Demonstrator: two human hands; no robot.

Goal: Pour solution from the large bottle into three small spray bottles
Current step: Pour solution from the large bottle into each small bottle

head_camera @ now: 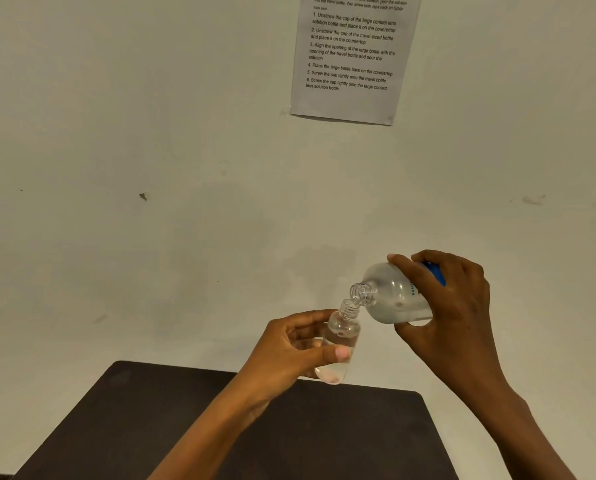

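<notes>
My right hand point(452, 317) grips the large clear bottle point(393, 296), which has a blue label and no cap. The bottle is tipped to the left, its open neck just above the mouth of a small clear bottle point(341, 336). My left hand point(296, 351) holds that small bottle in the air, tilted a little, thumb across its front. Clear liquid fills its lower part. Both bottles hang above the far edge of the dark table point(185, 427). No other small bottles or caps are in view.
A pale wall fills the background. A printed instruction sheet point(352, 57) is taped to it at the upper right. The dark table has rounded far corners and meets the wall.
</notes>
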